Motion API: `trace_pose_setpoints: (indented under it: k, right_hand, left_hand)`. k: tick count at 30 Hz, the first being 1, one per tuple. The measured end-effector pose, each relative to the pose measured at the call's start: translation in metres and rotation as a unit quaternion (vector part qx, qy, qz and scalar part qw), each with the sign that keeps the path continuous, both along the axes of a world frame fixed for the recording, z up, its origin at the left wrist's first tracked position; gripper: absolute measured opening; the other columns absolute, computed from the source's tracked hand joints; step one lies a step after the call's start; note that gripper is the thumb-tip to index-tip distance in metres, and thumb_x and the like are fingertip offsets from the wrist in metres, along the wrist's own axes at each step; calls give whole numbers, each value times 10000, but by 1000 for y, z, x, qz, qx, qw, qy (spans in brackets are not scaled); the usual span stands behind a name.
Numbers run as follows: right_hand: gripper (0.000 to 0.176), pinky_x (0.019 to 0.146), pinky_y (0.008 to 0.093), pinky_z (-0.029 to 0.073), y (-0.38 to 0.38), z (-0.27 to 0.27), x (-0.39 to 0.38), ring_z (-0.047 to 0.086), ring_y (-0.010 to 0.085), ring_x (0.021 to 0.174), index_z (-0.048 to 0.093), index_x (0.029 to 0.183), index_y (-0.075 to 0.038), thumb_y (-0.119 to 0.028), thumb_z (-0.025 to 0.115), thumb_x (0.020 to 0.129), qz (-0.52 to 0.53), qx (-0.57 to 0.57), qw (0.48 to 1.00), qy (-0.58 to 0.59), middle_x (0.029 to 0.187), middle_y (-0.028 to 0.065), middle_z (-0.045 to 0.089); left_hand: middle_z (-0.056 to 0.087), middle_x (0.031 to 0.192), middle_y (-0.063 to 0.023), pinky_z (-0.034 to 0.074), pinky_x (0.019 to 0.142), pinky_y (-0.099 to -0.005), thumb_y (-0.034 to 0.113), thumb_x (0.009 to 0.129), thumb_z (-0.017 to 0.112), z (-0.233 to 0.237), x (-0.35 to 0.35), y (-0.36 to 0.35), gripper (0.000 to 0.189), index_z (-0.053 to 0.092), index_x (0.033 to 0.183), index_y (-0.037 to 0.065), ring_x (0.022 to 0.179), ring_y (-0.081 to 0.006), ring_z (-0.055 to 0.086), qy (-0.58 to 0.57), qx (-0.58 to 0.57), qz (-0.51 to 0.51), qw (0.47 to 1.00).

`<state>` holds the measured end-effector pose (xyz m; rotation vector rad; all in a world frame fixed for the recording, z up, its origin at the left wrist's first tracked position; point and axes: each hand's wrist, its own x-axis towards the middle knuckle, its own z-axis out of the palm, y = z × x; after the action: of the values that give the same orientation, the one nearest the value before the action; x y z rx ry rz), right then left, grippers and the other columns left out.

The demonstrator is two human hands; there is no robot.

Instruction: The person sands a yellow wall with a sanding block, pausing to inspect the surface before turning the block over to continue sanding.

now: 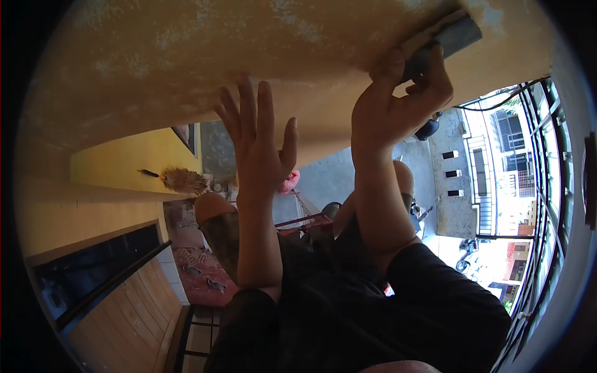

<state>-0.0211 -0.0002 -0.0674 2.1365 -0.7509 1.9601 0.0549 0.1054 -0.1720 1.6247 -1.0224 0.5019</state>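
Overhead runs a yellowish painted surface (pixel 280 50) with pale, worn patches. My right hand (pixel 398 105) is closed on a flat grey piece that looks like folded sandpaper (pixel 457 43), held against this surface at the upper right. Thumb and fingers pinch its near side; part of it is hidden behind them. To the left, my left hand (pixel 261 146) is raised with its fingers stretched and spread, holding nothing. Its fingertips overlap the lower part of the painted surface in this view.
Red metal bars (pixel 305 221) show beneath me, by my knees. A feather duster (pixel 185 180) is against the yellow wall at left, above sandals (pixel 216 285) on a reddish floor. At right, a metal grille (pixel 541 155) borders the bright street, where a motorcycle (pixel 465 255) stands.
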Motion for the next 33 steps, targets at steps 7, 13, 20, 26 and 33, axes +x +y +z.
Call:
trace_pose_setpoints:
  k: [7,13,20,26,33]
  right_hand:
    - [420,799,379,407,-16,-57,-2,503,311,1002,493,1232,49,-14,681,861,38,-35,998,19,1076,181,495]
    - [448,805,387,431,-6,-40,2,515,321,939,510,1247,44,5,696,841,1,-21,1000,1,1042,184,513]
    - [452,819,402,446,8,2,8,524,333,946,508,1238,42,-4,706,834,-15,39,999,-21,1025,196,506]
    - [444,886,415,417,7,-73,-5,503,333,1018,515,1251,39,8,692,845,37,-17,998,44,1120,229,510]
    - [418,757,345,375,0,-31,3,441,231,864,540,1229,22,-26,699,846,4,4,1000,-18,991,111,488]
  left_hand:
    - [146,1568,-263,85,1105,-687,264,912,598,11,-12,-8,719,256,1518,83,1424,-544,35,29,3,20,999]
    - [157,1564,-267,109,1118,-653,232,907,612,16,-10,-1,750,219,1516,41,1422,-542,56,27,13,3,1000]
    - [158,1565,-260,137,1140,-603,186,898,630,14,-8,5,769,205,1512,6,1432,-516,66,32,32,-4,999]
    - [182,1563,-251,140,1145,-593,192,899,633,16,-8,5,768,207,1512,12,1442,-492,68,35,12,-8,999]
    - [155,1572,-248,128,1146,-591,206,898,640,16,-11,3,774,211,1512,13,1444,-491,50,31,24,-2,999]
